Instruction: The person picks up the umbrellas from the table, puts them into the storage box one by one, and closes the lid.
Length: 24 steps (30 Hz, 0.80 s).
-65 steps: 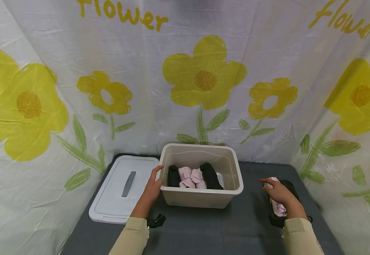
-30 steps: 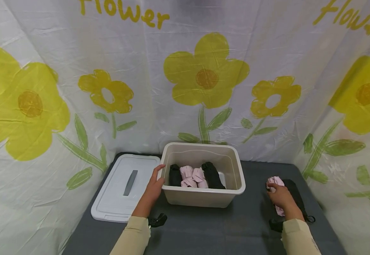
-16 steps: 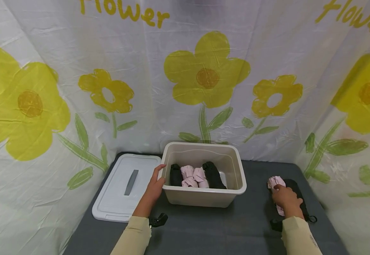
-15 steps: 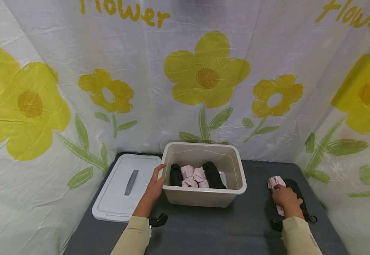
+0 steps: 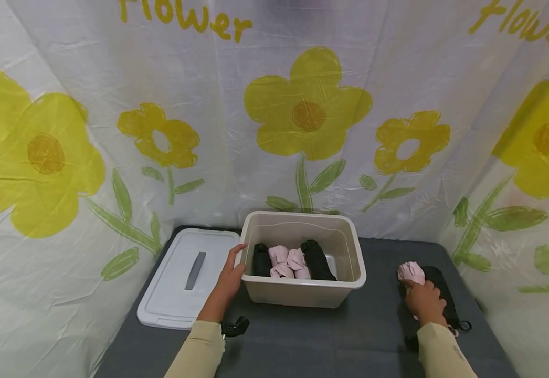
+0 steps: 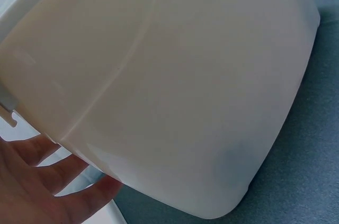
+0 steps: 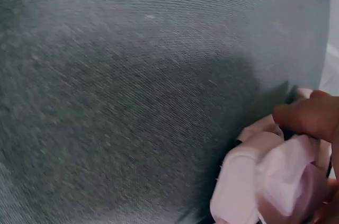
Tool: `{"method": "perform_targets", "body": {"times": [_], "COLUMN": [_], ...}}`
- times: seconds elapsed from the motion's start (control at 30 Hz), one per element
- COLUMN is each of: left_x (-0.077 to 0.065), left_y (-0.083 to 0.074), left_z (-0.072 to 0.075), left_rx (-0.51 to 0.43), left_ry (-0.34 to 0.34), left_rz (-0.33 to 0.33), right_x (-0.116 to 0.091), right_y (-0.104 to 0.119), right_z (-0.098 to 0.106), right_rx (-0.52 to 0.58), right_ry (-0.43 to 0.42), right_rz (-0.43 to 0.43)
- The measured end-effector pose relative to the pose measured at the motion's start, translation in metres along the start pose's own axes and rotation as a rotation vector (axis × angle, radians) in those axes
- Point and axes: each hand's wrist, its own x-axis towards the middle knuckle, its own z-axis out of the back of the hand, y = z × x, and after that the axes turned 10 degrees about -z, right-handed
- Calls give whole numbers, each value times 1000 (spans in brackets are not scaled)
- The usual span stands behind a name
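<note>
A beige plastic bin (image 5: 298,294) stands at the middle of the table. My left hand (image 5: 227,283) holds its left rim, with several fingers (image 6: 87,200) along the outer wall in the left wrist view. Inside lie a black roll (image 5: 261,261), two pink fabric rolls (image 5: 280,262) side by side, and another black roll (image 5: 317,261). At the right, my right hand (image 5: 425,302) grips a pink fabric roll (image 5: 410,272) from above. Its crumpled folds fill the lower right of the right wrist view. Close beside it lies a black roll (image 5: 440,286) with a loop at its near end.
A white lid (image 5: 170,294) with a grey handle (image 5: 196,270) lies left of the bin. The dark grey table (image 5: 326,336) meets a flower-painted curtain (image 5: 227,173) at the back and sides.
My right hand has come down onto the pink roll, its fingers have closed round it, and it has slid slightly toward the near end. My left hand has stayed at the bin.
</note>
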Motion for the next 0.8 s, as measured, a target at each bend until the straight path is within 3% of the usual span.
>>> {"method": "perform_targets", "body": {"times": [0.27, 0.53, 0.8], "left_x": [-1, -1, 0], "left_y": [-1, -1, 1], "left_z": [0, 1, 1], "left_rx": [2, -3, -10], "left_ry": [-8, 5, 7], "left_rz": [14, 4, -4], "right_x": [-2, -9, -28], "right_y": [1, 5, 28], "right_z": [0, 5, 28], "right_rx": [77, 162, 350], "right_ry": [26, -40, 88], "right_rz": [-13, 117, 82]}}
